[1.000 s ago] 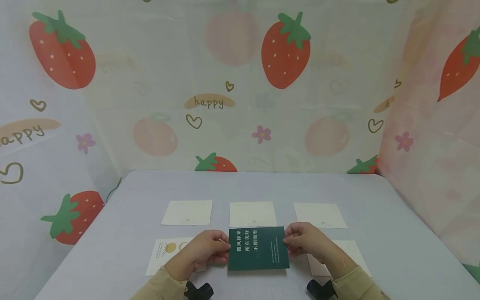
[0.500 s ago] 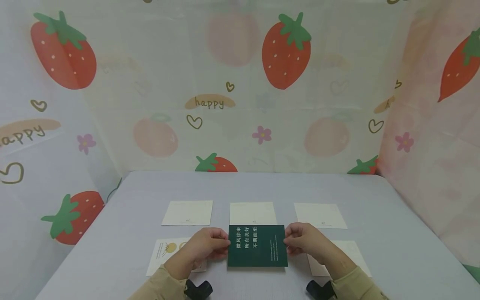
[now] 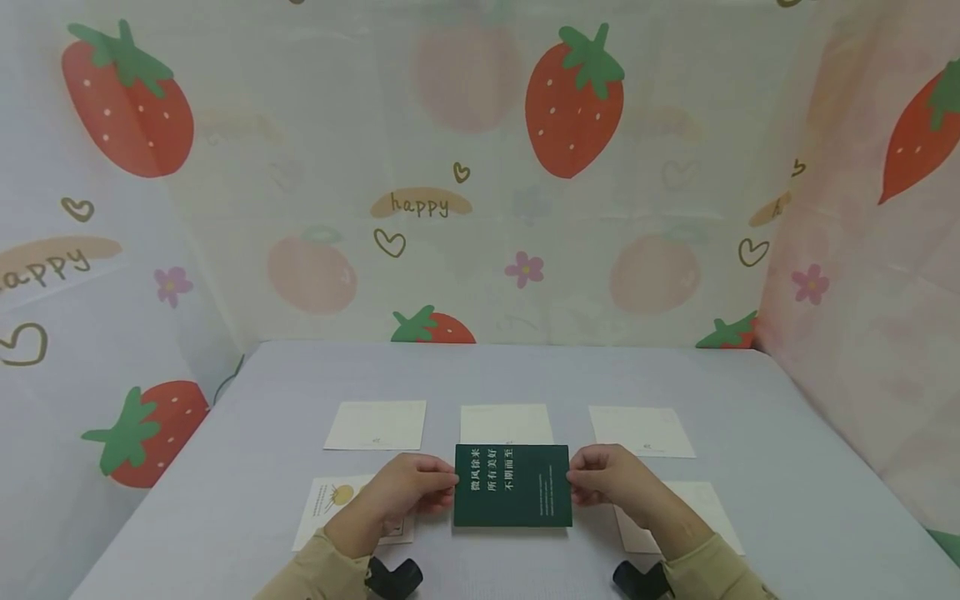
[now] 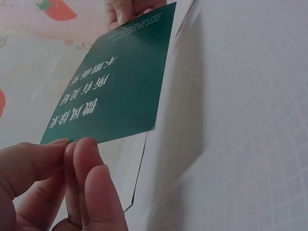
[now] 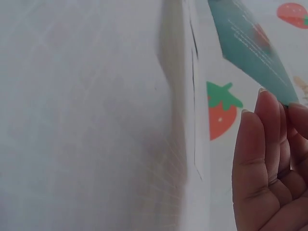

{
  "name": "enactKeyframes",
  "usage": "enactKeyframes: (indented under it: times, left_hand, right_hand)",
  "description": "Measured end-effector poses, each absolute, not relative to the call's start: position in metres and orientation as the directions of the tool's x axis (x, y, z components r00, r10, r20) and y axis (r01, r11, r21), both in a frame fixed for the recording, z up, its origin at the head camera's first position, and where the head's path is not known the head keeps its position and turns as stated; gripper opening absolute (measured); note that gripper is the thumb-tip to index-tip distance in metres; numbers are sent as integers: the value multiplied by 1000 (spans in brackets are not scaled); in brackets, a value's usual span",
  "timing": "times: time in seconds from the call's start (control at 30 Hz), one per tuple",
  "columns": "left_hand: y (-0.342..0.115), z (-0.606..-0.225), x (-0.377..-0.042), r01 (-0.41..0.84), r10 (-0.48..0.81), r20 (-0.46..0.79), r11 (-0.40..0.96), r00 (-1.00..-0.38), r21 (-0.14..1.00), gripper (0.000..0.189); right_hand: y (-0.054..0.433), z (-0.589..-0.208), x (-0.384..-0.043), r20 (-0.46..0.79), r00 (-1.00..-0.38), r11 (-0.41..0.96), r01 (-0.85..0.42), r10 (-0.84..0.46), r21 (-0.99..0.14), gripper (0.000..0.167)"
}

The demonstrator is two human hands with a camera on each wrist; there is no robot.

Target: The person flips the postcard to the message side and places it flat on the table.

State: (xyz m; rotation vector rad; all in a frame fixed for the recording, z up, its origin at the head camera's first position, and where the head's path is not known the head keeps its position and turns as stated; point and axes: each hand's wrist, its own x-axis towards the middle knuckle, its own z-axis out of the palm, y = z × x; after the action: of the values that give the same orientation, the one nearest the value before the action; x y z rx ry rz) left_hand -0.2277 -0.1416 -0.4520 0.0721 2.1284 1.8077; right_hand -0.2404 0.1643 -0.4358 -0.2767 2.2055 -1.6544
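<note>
A dark green card (image 3: 517, 487) with white Chinese characters is held by its two short edges, raised above the table. My left hand (image 3: 401, 497) pinches its left edge between thumb and fingers; in the left wrist view that pinch sits at the card's near edge (image 4: 108, 91). On the opposite edge my right hand (image 3: 618, 483) pinches the card the same way, and the right wrist view has the fingers (image 5: 252, 154) at its corner. Behind the green card, a white card (image 3: 506, 423) is partly covered.
White cards lie at back left (image 3: 375, 425) and back right (image 3: 642, 431). A card with yellow drawings (image 3: 315, 508) lies partly under my left hand, and another white card (image 3: 697, 504) partly under my right. A strawberry-print curtain (image 3: 465, 167) surrounds the table (image 3: 525, 375).
Both hands still grip the green card. It has risen slightly in the head view, covering more of the middle white card, and its tilt has levelled. The left hand has shifted up a little.
</note>
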Motion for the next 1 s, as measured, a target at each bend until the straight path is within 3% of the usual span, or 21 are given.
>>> enactKeyframes:
  times: [0.43,1.0]
  left_hand:
    - [-143,-450,-228,-241,259,-273,147,-927,959,18]
    - [-144,-451,-229,-229,270,-248,98,-930,968,18]
  right_hand:
    - [165,-435,-240,-177,-912,277,74,-369,-958,13]
    - [168,-438,-241,-175,-892,245,75,-416,-967,15]
